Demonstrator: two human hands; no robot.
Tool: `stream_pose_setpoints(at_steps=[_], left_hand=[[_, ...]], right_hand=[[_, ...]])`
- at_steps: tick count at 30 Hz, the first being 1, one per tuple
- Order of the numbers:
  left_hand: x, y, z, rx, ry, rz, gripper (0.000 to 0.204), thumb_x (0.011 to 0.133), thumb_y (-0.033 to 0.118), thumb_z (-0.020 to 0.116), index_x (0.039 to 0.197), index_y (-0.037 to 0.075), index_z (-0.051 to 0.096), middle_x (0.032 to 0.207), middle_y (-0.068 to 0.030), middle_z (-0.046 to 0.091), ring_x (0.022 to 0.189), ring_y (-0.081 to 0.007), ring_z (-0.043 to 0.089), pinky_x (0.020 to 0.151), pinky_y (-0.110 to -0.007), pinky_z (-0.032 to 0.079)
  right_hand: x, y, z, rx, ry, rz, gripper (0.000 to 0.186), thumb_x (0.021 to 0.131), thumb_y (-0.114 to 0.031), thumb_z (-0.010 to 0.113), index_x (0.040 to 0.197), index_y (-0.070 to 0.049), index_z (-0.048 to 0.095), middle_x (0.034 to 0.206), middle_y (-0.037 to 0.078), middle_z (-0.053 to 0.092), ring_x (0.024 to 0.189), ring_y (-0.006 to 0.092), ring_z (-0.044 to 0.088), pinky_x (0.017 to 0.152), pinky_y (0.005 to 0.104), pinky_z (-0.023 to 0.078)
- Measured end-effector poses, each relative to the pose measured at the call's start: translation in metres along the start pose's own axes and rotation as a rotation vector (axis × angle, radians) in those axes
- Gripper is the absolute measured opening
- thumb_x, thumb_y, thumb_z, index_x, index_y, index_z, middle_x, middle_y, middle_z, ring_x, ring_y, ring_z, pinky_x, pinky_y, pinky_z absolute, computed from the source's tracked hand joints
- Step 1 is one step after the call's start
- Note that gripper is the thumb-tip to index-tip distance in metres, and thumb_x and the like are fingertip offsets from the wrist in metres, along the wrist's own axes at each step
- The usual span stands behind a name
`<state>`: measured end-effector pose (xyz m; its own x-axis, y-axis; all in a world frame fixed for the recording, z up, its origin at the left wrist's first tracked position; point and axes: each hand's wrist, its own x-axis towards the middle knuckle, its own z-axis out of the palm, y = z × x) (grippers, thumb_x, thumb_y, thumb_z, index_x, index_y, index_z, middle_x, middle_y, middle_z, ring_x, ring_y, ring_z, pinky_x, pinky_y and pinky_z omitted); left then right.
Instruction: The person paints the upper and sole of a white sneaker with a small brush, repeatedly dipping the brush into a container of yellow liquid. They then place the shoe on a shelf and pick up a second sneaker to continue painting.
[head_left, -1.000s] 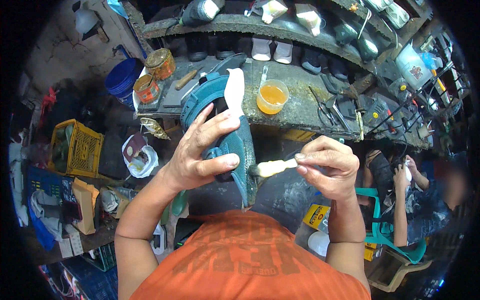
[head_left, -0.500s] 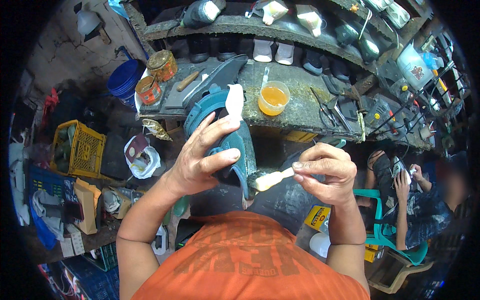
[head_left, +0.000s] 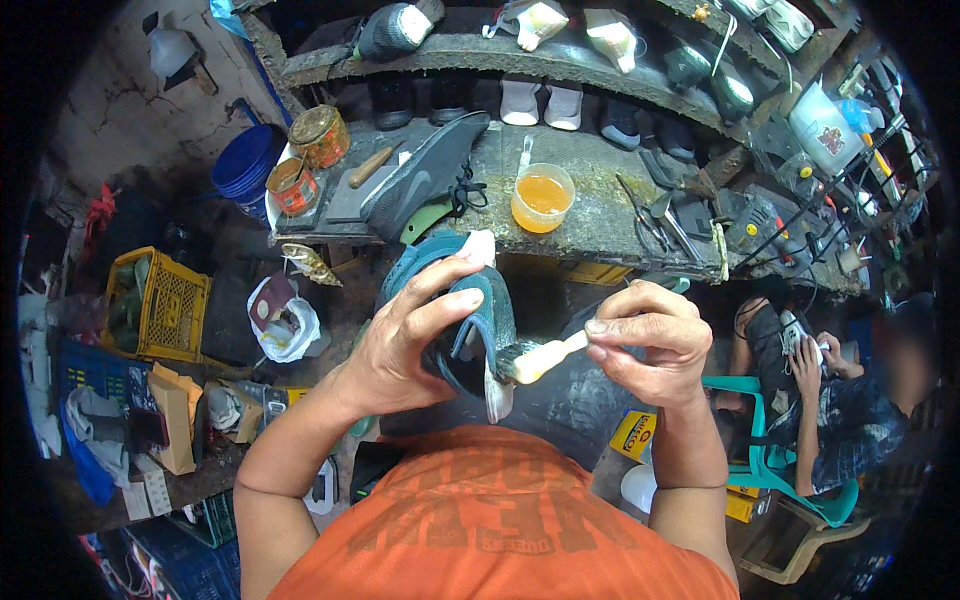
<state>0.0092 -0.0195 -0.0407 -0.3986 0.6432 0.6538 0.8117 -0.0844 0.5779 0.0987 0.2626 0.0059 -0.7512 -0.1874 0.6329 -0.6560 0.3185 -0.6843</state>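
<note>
My left hand (head_left: 400, 335) grips a teal shoe upper (head_left: 490, 300) in front of my chest, thumb and fingers spread over its side. A white flap (head_left: 479, 247) stands out at its far end, and a pale strip (head_left: 497, 398) hangs from the near end. Between thumb and fingertips, my right hand (head_left: 655, 345) pinches a brush (head_left: 550, 358) by its cream handle. The brush's dark bristles touch the right edge of the upper. On the bench beyond is a clear tub (head_left: 543, 198) of amber liquid with a white-handled tool beside it.
A dark shoe (head_left: 425, 180), open tins (head_left: 293, 186) and metal hand tools (head_left: 668, 222) lie on the workbench (head_left: 600, 190). Shoes line the shelf (head_left: 460, 52) above. A yellow crate (head_left: 180, 310) stands left. At right, a person (head_left: 830, 400) handles a shoe by a green chair (head_left: 745, 440).
My left hand has tilted the upper and drawn it nearer to me, uncovering more of the dark shoe on the bench. The brush has barely moved.
</note>
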Motion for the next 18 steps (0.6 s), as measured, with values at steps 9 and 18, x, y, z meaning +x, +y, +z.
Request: stream_pose_setpoints(at_steps=[9,18], left_hand=[[0.004,0.014,-0.002,-0.094,-0.064,-0.106,0.112,0.057,0.015,0.099,0.15,0.017,0.038,0.149,-0.0198,0.048,0.134,-0.0415,0.052,0.109,-0.049,0.047],[0.002,0.015,-0.004,-0.088,-0.086,-0.15,0.112,0.057,0.02,0.099,0.15,0.012,0.038,0.145,-0.0197,0.052,0.135,-0.0395,0.053,0.111,-0.046,0.047]], right_hand=[[0.004,0.001,-0.004,-0.102,0.02,-0.055,0.028,0.071,0.002,0.083,0.098,-0.005,0.08,0.082,0.008,0.072,0.07,0.0185,0.068,0.061,0.0294,0.05],[0.008,-0.002,-0.008,-0.165,0.006,-0.047,0.028,0.07,0.001,0.084,0.097,-0.006,0.08,0.081,0.008,0.071,0.068,0.0185,0.066,0.06,0.0302,0.048]])
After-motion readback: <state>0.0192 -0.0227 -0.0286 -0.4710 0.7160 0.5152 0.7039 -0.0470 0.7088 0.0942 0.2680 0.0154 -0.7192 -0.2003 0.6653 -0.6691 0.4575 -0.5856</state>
